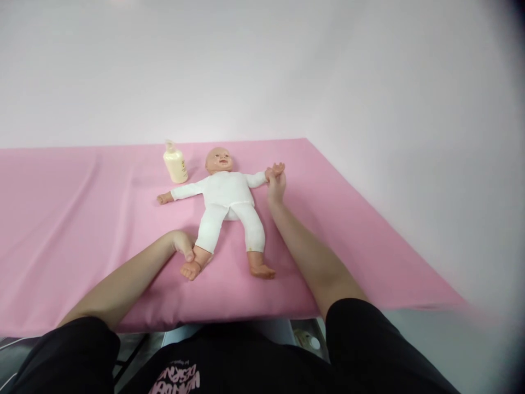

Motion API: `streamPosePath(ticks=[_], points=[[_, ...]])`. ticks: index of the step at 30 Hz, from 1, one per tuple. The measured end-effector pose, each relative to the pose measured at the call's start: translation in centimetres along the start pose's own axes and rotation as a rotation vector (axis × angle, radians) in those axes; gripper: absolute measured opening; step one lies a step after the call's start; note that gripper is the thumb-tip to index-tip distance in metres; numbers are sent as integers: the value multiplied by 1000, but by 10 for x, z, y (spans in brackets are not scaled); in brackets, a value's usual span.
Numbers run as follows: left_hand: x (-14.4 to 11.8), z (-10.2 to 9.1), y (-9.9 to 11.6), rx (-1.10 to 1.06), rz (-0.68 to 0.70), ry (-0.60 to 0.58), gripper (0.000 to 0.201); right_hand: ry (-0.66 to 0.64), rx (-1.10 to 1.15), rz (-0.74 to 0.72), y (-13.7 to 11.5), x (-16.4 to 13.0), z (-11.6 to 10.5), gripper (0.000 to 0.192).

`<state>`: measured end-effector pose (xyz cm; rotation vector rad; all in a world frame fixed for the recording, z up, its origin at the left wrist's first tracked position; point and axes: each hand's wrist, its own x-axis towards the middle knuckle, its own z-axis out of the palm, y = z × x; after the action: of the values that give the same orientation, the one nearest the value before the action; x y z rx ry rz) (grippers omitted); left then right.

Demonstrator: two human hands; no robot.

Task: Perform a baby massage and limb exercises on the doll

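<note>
Doll (228, 202) — left hand (183, 244) around ankle, right hand (276, 184) gripping wrist — fingers partly hidden.

Both arms stretched forward, left hand (183, 244) fingers curled, right hand (276, 183) fingers closed

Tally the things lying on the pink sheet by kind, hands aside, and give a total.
Baby doll in white clothes: 1
Cream pump bottle: 1
Total: 2, both on the pink sheet
The left hand grips the doll's ankle, and the right hand holds its wrist.

Head-worn view, forward and down
</note>
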<state>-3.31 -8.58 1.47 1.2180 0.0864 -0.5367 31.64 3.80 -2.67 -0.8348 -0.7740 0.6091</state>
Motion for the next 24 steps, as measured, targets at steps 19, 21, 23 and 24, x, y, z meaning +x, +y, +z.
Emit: streamPosePath(ticks=[19, 21, 23, 24], points=[[19, 8, 25, -625, 529, 902, 77, -860, -688, -602, -68, -88, 55, 45], [20, 5, 21, -627, 517, 902, 75, -871, -698, -600, -68, -87, 54, 44], [18, 1, 15, -594, 523, 873, 70, -878, -692, -580, -68, -87, 54, 44], [17, -1, 12, -560, 530, 843, 66, -876, -681, -560, -68, -86, 53, 44]])
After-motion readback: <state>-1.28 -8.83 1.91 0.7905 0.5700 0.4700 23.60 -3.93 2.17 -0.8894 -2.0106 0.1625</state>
